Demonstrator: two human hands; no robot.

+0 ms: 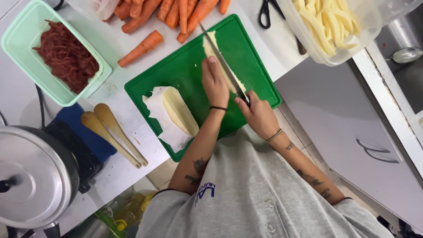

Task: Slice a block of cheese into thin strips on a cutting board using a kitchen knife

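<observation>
A green cutting board (185, 61) lies on the white counter. My left hand (214, 81) presses down on a long pale slab of cheese or peeled root (210, 44) on the board. My right hand (257, 115) grips the handle of a long knife (220, 57), whose blade lies along the slab. A second pale block (178, 110) rests on white paper at the board's near left corner.
Several carrots (145, 46) lie beyond the board. A mint tub of red shredded strips (66, 57) sits left, a clear tub of pale sticks (330, 22) right. Two wooden spoons (114, 132), a steel pot lid (31, 176) and scissors (266, 11) are nearby.
</observation>
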